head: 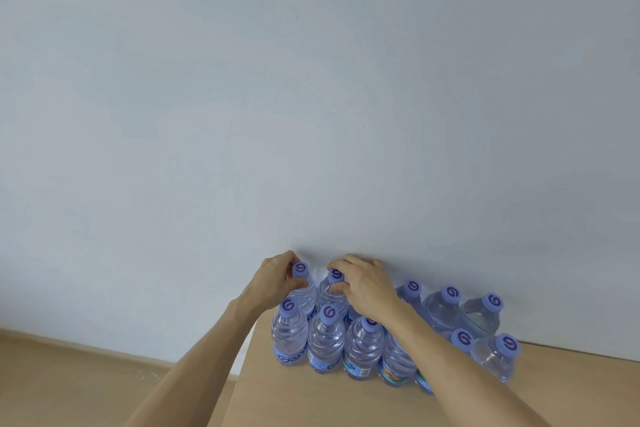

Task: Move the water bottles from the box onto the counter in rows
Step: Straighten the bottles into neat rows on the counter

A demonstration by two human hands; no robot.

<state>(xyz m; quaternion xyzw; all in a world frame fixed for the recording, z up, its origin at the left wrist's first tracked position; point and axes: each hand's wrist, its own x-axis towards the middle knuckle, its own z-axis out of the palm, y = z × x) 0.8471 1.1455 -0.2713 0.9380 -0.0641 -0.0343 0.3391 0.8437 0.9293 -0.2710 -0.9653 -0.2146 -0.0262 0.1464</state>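
Several clear water bottles with purple caps stand in two rows on the light wooden counter, close to the pale wall. My left hand pinches the neck under the cap of the back row's leftmost bottle. My right hand grips the neck of the back-row bottle beside it. Both bottles stand upright, side by side. The front row runs rightward under my right forearm, which hides parts of some bottles. The box is out of view.
The counter's left edge drops to a wooden floor at the lower left. A plain pale wall fills the upper view. Bare counter surface lies in front of and right of the bottles.
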